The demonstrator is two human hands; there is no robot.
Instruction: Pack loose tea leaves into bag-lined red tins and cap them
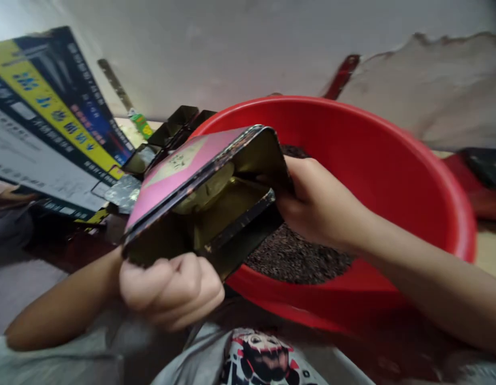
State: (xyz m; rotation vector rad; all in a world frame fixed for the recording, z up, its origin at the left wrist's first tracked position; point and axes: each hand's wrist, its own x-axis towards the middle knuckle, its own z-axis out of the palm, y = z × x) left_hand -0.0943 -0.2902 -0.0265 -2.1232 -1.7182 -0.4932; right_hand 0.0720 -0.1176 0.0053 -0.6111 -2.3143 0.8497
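Observation:
A pink and black box (pixel 179 171) with a gold-coloured inside is held tilted in front of me, its hollow side towards me. My left hand (pixel 171 291) is closed at its lower left edge, with the fingers curled into a fist. Against the box's right end, my right hand (pixel 322 198) grips with the thumb showing; its other fingers are partly hidden by the box. Behind and below it stands a large red basin (pixel 392 176), holding dark, dry bits like tea leaves (pixel 299 256).
Several dark, gold-lined boxes (pixel 171 128) stand left of the basin, by a crumpled silvery bag (pixel 123 192). A large printed carton (pixel 55 123) leans at the left. A brush-like tool (pixel 115 83) rests against the wall (pixel 215 48). Another person's arm (pixel 7 198) shows at the left edge.

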